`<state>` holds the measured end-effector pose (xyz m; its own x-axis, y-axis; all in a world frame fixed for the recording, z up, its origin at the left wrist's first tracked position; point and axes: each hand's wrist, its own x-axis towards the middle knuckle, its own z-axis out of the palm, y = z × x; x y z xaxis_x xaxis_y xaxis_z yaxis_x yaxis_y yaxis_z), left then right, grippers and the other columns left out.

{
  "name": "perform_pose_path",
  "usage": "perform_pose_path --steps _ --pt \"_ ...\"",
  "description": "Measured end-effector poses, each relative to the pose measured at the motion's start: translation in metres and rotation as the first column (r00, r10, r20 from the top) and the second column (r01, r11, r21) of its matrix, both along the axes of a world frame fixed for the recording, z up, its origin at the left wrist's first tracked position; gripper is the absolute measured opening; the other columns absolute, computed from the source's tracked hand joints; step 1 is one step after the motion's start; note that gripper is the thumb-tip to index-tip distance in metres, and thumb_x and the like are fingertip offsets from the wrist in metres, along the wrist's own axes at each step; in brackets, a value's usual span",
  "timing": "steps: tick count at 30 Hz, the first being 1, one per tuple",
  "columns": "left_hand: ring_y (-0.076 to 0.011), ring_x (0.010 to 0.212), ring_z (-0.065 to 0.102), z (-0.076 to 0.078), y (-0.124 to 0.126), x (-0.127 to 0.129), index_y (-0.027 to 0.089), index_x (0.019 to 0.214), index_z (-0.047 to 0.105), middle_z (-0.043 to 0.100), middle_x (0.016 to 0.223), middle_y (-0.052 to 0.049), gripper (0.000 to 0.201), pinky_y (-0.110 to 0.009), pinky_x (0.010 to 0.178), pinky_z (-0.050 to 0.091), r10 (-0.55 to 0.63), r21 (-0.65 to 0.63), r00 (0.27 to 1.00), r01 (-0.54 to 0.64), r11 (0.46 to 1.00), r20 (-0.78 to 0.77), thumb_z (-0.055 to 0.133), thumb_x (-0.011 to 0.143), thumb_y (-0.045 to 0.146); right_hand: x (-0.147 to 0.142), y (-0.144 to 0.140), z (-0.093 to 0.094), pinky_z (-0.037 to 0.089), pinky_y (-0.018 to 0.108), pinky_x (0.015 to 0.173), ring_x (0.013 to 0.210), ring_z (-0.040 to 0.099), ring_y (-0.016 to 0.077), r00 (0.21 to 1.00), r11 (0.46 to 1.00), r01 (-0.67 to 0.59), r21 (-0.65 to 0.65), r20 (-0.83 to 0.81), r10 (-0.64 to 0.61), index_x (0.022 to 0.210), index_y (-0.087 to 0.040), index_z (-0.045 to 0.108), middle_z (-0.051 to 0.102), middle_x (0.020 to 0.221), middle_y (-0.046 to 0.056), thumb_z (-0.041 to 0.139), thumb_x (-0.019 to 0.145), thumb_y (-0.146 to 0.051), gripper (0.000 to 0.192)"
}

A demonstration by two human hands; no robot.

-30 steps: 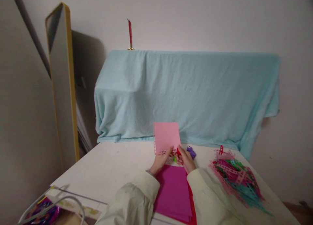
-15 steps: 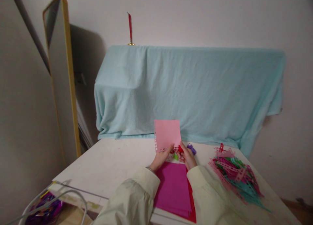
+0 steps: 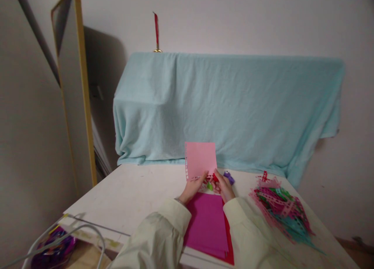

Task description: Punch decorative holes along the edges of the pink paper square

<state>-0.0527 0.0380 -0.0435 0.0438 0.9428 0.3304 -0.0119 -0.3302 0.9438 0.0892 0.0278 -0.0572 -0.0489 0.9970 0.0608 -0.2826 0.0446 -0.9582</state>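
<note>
Pinched in my left hand [image 3: 193, 187] is a sheet of pink paper [image 3: 201, 158], tilted up above the table, with rows of small punched holes along its left and lower edges. At the sheet's lower right corner my right hand [image 3: 224, 186] is closed around a small red craft punch [image 3: 215, 177], partly hidden by the fingers. A purple craft punch [image 3: 229, 178] lies just beyond that hand. Between the hands, a small green thing [image 3: 209, 186] and pink bits show in part. Magenta sheets [image 3: 207, 224] lie stacked below my wrists, over red paper [image 3: 230, 238].
A heap of punched paper strips [image 3: 283, 206] in pink, green, red and teal covers the right of the white table [image 3: 131, 195]. A pale blue cloth [image 3: 228, 105] hangs behind. At lower left, a grey cable [image 3: 87, 227] passes shiny purple wrapping [image 3: 55, 247].
The view has shifted very slightly. Both hands keep their hold on the pink paper and the red craft punch, with almost no movement.
</note>
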Motion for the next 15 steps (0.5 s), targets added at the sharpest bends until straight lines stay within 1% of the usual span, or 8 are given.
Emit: perform_pose_path --steps 6,10,12,15 --pt "-0.0213 0.099 0.059 0.0018 0.0001 -0.0001 0.013 0.087 0.067 0.068 0.096 -0.012 0.034 -0.034 0.098 0.037 0.0 0.0 1.0 0.0 1.0 0.011 0.065 0.072 0.044 0.0005 0.001 -0.0012 0.015 0.018 0.033 0.034 0.022 0.0027 1.0 1.0 -0.026 -0.001 0.002 0.026 0.065 -0.016 0.055 0.04 0.045 -0.005 0.054 0.076 -0.06 0.046" --pt "-0.0223 0.097 0.06 0.002 -0.0014 0.0006 0.013 0.082 0.067 0.07 0.087 -0.011 0.035 -0.035 0.098 0.036 -0.031 -0.074 0.999 0.033 0.997 0.035 0.065 0.071 0.046 0.0007 0.0021 -0.0035 0.016 0.017 0.033 0.034 0.023 0.0028 1.0 1.0 -0.026 -0.008 0.01 0.026 0.066 -0.016 0.055 0.041 0.046 -0.005 0.053 0.078 -0.058 0.044" --pt "-0.0221 0.098 0.06 0.0006 -0.0015 0.0012 0.013 0.084 0.066 0.07 0.087 -0.011 0.036 -0.036 0.1 0.035 -0.023 -0.098 0.999 0.026 0.995 0.034 0.063 0.073 0.047 0.001 0.0024 -0.0047 0.017 0.017 0.033 0.034 0.023 0.0029 0.999 0.999 -0.034 -0.01 0.009 0.034 0.067 -0.016 0.055 0.042 0.046 -0.005 0.052 0.08 -0.057 0.044" --pt "-0.0202 0.104 0.057 -0.0032 0.0005 0.0021 0.013 0.092 0.065 0.068 0.096 -0.012 0.038 -0.035 0.103 0.03 -0.003 -0.046 1.0 0.004 0.999 0.028 0.062 0.075 0.046 0.0016 0.003 -0.0063 0.018 0.017 0.033 0.035 0.024 0.0028 0.999 0.999 -0.042 0.0 0.004 0.042 0.067 -0.015 0.056 0.042 0.047 -0.005 0.051 0.081 -0.056 0.043"
